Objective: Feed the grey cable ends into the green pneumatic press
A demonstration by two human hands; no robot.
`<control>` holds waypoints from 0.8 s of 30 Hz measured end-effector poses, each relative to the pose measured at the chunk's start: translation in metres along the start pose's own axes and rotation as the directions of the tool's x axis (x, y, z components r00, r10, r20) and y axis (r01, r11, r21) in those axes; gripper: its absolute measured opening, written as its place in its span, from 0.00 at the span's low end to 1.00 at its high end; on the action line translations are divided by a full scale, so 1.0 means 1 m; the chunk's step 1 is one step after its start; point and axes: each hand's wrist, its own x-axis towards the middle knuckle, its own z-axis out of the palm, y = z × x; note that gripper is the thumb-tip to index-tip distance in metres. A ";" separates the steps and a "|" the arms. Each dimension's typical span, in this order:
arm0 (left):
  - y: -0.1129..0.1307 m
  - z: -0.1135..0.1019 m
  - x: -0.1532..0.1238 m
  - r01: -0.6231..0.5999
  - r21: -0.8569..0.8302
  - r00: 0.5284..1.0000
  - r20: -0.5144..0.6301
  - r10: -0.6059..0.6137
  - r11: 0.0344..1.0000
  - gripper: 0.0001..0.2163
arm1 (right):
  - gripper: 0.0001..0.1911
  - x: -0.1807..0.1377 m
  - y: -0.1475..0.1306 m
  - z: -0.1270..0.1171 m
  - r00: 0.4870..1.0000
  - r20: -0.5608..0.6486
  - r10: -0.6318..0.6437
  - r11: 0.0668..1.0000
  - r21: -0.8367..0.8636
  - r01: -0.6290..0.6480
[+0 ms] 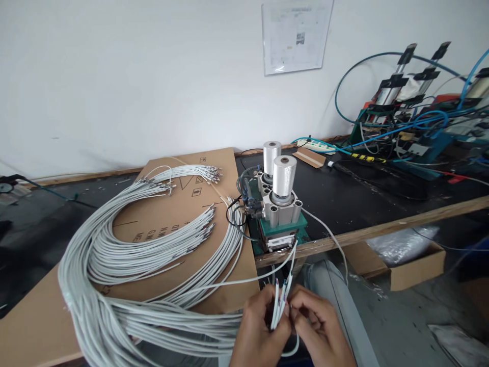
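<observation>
Right below the counter (382,232) edge, left hand (260,331) and right hand (319,329) both pinch a few white cable ends (280,300) together.

Two hands work at six o'clock: the left hand (256,326) and the right hand (319,326). Two silver cylinders (283,176) stand at the centre. One cardboard sheet (183,204) lies at nine o'clock, one cardboard box (414,265) at four, one wall notice (296,33) at twelve. The white cables (126,255) are too many to count.
</observation>
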 end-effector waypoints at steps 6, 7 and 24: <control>0.001 0.002 -0.003 -0.009 -0.073 0.998 -0.063 0.005 0.997 0.07 | 0.19 -0.002 0.001 0.007 0.999 -0.047 0.028 0.996 0.087 -0.024; 0.002 0.002 -0.003 0.000 -0.105 0.999 -0.049 -0.005 0.994 0.07 | 0.19 -0.001 -0.001 0.006 0.999 -0.033 0.023 0.997 0.068 -0.020; 0.007 -0.001 0.000 0.068 -0.030 0.997 0.022 -0.068 0.997 0.04 | 0.17 -0.006 0.010 0.004 0.999 -0.039 -0.032 0.999 0.016 0.032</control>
